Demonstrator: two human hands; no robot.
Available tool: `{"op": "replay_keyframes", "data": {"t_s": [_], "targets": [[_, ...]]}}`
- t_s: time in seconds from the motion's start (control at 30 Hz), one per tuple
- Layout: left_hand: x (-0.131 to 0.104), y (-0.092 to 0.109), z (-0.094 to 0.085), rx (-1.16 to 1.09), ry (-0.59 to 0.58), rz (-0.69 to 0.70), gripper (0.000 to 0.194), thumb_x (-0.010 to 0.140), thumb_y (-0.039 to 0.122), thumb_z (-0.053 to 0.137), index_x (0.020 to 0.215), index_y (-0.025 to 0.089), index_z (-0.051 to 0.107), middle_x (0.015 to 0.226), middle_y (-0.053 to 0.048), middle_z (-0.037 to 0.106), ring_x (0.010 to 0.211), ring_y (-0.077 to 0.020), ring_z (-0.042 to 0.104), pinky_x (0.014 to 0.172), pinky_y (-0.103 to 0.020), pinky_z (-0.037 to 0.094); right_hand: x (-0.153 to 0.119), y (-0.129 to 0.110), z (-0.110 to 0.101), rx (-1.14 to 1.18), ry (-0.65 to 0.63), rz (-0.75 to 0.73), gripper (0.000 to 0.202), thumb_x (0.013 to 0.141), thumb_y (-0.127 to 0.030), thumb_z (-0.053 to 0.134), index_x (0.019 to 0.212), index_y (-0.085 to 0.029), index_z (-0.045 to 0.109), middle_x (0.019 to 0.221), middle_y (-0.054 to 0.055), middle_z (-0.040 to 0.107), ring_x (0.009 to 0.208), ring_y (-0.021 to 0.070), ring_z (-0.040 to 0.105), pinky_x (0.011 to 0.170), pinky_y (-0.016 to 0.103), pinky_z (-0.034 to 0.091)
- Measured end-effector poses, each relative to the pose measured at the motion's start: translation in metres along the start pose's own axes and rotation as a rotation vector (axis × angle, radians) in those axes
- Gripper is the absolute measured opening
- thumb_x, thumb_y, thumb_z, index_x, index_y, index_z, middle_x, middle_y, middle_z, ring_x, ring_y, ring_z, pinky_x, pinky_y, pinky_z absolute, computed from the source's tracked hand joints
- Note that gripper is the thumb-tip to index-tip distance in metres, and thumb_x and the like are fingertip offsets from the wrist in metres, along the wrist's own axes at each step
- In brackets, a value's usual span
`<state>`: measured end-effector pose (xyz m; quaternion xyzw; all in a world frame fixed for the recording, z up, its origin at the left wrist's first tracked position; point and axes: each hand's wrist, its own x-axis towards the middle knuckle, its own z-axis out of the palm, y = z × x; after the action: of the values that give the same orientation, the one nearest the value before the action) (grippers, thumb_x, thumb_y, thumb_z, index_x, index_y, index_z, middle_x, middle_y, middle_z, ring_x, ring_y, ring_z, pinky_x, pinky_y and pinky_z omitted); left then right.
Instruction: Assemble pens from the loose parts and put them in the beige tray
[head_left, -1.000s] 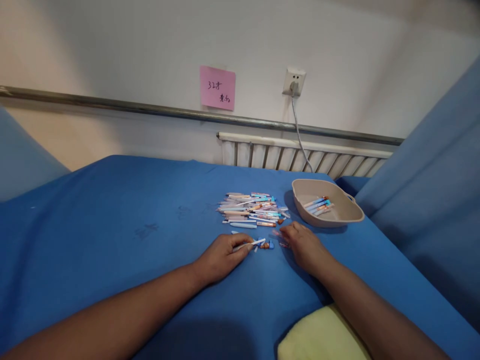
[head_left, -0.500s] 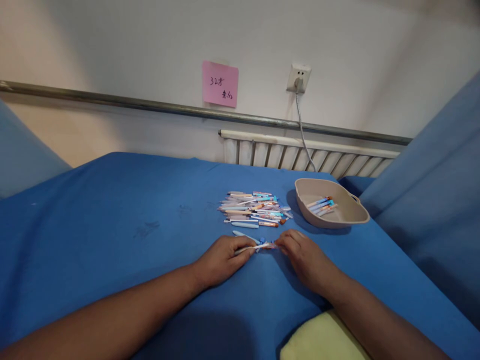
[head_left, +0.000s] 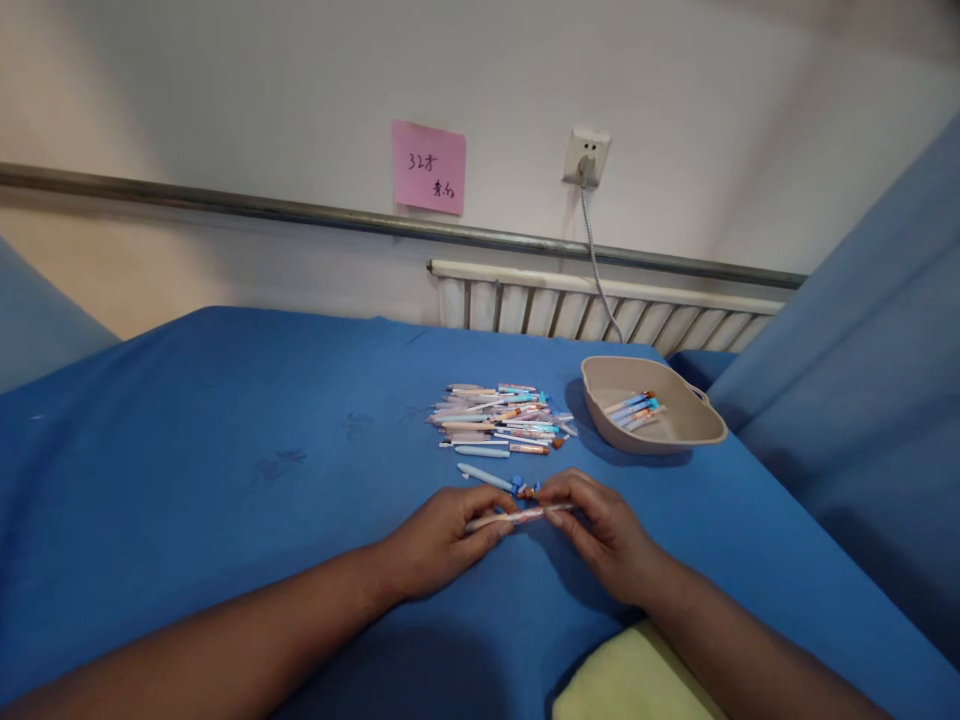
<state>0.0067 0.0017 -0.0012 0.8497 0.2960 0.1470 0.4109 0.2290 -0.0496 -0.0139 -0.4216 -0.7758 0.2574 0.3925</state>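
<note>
**Slim pen (head_left: 529,514) sat crosswise between my two hands, neither one nearer.**

Long axis ran left to right, right end angled slightly toward the far edge of the blue surface (head_left: 360,370). My left hand (head_left: 439,540) had its grip closed on the left part, thumb on the near side; my right hand (head_left: 604,530) pinched the right part, fingers bent over it. Both were in line with the axis. Pen was well in from the far and right edges, on the near side of the pen pile (head_left: 495,425) and left of the beige basket (head_left: 697,420). Couldn't tell if it touched the surface.

Looks: thin, pale, straight; pinkish, see-through-looking middle, blurry. Couldn't tell if it was one piece or two. Light-blue barrel (head_left: 486,475) and small blue and brown parts (head_left: 523,489) lay just beyond it.
</note>
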Motion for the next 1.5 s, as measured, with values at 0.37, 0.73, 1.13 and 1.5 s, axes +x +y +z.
{"op": "replay_keyframes", "data": {"t_s": [0.37, 0.73, 1.13, 1.5], "targets": [[-0.003, 0.007, 0.005, 0.01, 0.021, -0.03, 0.026, 0.091, 0.035, 0.046, 0.109, 0.018, 0.054, 0.068, 0.004, 0.054, 0.06, -0.0113, 0.049, 0.057, -0.02, 0.033, -0.005, -0.003, 0.004, -0.085, -0.095, 0.003, 0.013, 0.092, -0.014, 0.044, 0.1, -0.021, 0.052, 0.084, 0.001, 0.059, 0.074, 0.0129, 0.056, 0.068, 0.024, 0.042], [-0.003, 0.008, 0.003, 0.05, -0.023, -0.018, 0.021, 0.09, 0.036, 0.047, 0.097, 0.018, 0.057, 0.068, 0.003, 0.056, 0.061, -0.0118, 0.049, 0.055, -0.019, 0.032, -0.008, -0.007, 0.004, -0.089, -0.13, 0.004, 0.011, 0.093, -0.017, 0.043, 0.098, -0.022, 0.052, 0.077, 0.0, 0.059, 0.07, 0.013, 0.055, 0.066, 0.023, 0.041], [-0.007, 0.011, 0.004, 0.046, -0.02, -0.011, 0.022, 0.09, 0.034, 0.046, 0.106, 0.02, 0.052, 0.07, 0.002, 0.06, 0.062, -0.0129, 0.054, 0.058, -0.02, 0.035, -0.009, -0.011, 0.004, -0.06, -0.113, 0.03, 0.011, 0.093, -0.019, 0.043, 0.097, -0.022, 0.054, 0.076, 0.0, 0.058, 0.068, 0.012, 0.054, 0.064, 0.022, 0.041], [-0.01, 0.008, 0.006, 0.353, -0.018, 0.046, 0.026, 0.092, 0.037, 0.043, 0.114, 0.023, 0.049, 0.085, -0.002, 0.067, 0.07, -0.0171, 0.062, 0.062, -0.022, 0.04, -0.009, -0.006, 0.008, 0.09, -0.136, 0.206, 0.017, 0.093, -0.028, 0.045, 0.088, -0.019, 0.058, 0.058, -0.004, 0.054, 0.054, 0.0095, 0.051, 0.055, 0.02, 0.04]]}}
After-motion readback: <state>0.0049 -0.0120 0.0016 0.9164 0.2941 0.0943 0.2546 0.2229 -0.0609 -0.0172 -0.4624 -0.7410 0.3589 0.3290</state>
